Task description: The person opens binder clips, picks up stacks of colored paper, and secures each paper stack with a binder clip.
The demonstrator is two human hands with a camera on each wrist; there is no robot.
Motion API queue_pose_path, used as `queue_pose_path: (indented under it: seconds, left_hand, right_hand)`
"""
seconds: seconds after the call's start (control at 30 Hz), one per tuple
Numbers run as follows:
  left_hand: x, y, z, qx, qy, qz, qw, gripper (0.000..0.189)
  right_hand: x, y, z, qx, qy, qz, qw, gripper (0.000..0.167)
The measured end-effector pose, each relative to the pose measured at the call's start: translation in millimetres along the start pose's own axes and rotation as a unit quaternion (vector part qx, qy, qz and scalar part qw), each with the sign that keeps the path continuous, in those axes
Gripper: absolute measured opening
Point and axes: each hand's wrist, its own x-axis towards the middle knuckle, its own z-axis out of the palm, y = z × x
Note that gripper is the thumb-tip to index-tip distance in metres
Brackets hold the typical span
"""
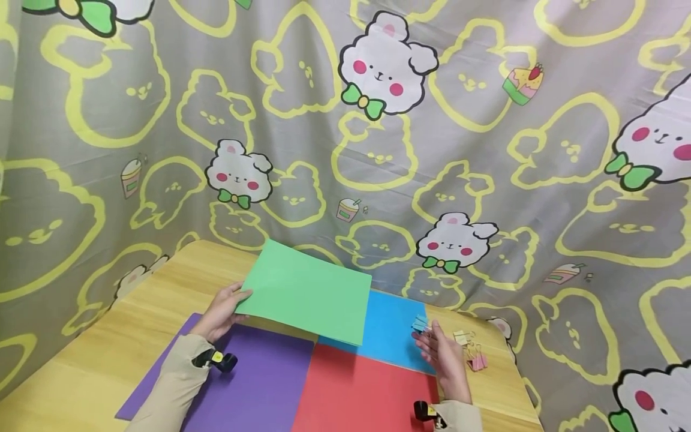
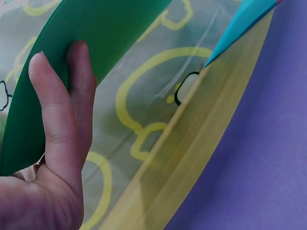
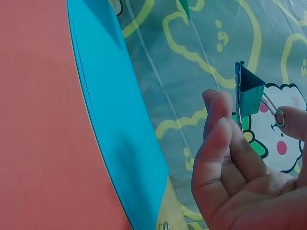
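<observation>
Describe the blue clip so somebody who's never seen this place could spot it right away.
Find the wooden table, then the blue sheet along its far edge. By that sheet's right side, the right hand holds a blue binder clip with metal handles. Unlike the yellow and pink clips lying nearby on the wood, it is blue and held up.

Head view is taken from above and farther off, near side of the blue sheet [image 1: 396,321], aimed forward and down. Left-wrist view is taken close to the left hand [image 2: 60,143], left of the blue sheet, aimed tilted at the bunny-print curtain [image 2: 144,52]. Right-wrist, close to the right hand [image 3: 244,177], aimed likewise. Blue sheet and curtain are shared by all three.
</observation>
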Motion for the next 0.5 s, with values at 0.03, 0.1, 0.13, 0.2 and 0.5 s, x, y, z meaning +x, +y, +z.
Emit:
queue_pose_path:
  seconds: [0.03,0.1,0.13,0.2,0.5]
  left_hand:
    - [-0.7,-0.8,0.0,0.000,0.000,-0.001,1.0000,0.063]
    - [-1.5,-2.0,0.2,-0.001,0.002,-0.001,1.0000,0.062]
    - [-1.7,-2.4,0.4,-0.001,0.001,0.000,1.0000,0.063]
    - [-1.6,-2.5,1.1,-0.002,0.003,0.001,1.0000,0.063]
    - [-0.6,0.2,4.7,-0.004,-0.009,0.005,0.9999,0.062]
  right_hand:
    - [0.0,0.5,0.9,-0.002,-0.001,0.001,1.0000,0.072]
    - [-0.7,0.7,2.8,-0.006,-0.001,0.003,1.0000,0.075]
    - [-1.2,0.4,3.5,-0.007,-0.001,0.004,1.0000,0.077]
    - [-1.5,0.1,4.5,-0.003,-0.005,0.003,1.0000,0.081]
    - [-0.4,-0.8,5.8,0.024,-0.015,0.002,0.9996,0.077]
